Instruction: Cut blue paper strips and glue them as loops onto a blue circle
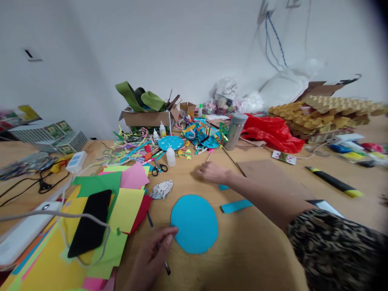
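Observation:
A blue paper circle [194,224] lies flat on the table in front of me. My left hand [153,256] is at its left edge, with the index finger and thumb closed on the rim. A dark pen [150,219] runs beneath that hand; whether the hand also grips it, I cannot tell. Beyond the circle, my right hand [214,173] rests low over the table with fingers curled. A thin stick [209,157] shows just past its knuckles, and the fingertips are hidden. Blue paper strips [236,206] lie below the right forearm.
Coloured paper sheets [125,210] and a black phone [91,222] cover the left. Ahead are scissors [159,169], a fish cut-out [162,190], a glue bottle [170,157], a dotted blue disc [170,143] and a steel flask [235,131]. A utility knife [333,182] lies right.

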`<state>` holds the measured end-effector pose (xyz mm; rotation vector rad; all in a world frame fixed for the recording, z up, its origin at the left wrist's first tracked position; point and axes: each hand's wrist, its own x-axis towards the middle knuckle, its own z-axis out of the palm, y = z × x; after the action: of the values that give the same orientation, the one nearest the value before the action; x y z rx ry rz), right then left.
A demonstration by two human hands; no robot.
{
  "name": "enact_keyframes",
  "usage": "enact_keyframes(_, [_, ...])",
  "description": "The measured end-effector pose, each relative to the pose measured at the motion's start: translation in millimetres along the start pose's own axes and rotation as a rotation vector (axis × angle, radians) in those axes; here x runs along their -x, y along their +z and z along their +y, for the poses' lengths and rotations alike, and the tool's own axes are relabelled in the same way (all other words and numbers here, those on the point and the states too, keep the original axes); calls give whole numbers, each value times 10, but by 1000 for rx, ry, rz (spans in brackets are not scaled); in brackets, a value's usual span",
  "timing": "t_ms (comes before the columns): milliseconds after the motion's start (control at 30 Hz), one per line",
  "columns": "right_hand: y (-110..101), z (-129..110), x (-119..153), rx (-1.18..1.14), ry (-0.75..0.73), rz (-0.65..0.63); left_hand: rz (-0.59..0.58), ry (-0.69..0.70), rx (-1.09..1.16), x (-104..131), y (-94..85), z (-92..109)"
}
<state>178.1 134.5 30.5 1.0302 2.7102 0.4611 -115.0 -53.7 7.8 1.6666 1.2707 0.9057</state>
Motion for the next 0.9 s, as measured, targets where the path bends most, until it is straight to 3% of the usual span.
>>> enact_keyframes(167, [100, 286, 691, 71, 149, -39, 33, -5, 22, -3, 27, 62])
enact_keyframes(300, [237, 456, 916, 68, 255, -59, 42, -20, 16, 0, 16, 87])
enact_keyframes(533, [321, 465, 870, 41, 460, -79, 26, -2, 26, -16, -8, 51])
enact_keyframes(767, [218, 452, 798, -40, 630, -57, 17, -28, -3, 3, 20, 14])
enact_keyframes(900, [114, 358, 603, -154, 676, 11, 2, -25, 4, 9, 32, -15])
